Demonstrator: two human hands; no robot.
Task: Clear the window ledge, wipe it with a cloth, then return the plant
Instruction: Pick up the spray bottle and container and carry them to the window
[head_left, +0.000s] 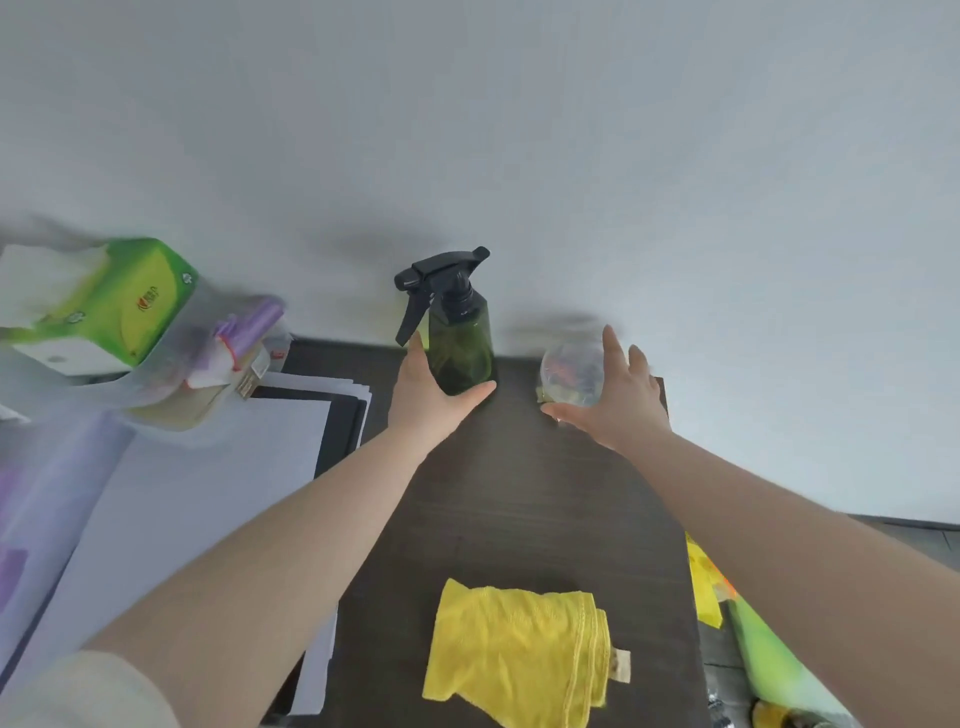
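The clearing was judged barely begun: the spray bottle (460, 338) and a clear round container (571, 376), perhaps holding the plant, were seen at the far end of the dark ledge (519, 493), against the wall. The left hand (426, 400) was spread around the bottle's base, its fingers (415, 345) straight and touching but not closed. The right hand (618, 400) was opened against the container, nothing gripped. The yellow cloth (519, 654) was left folded at the near end, wiping not yet started. Papers (208, 467) and a tissue box (114, 301) were crowded on the left.
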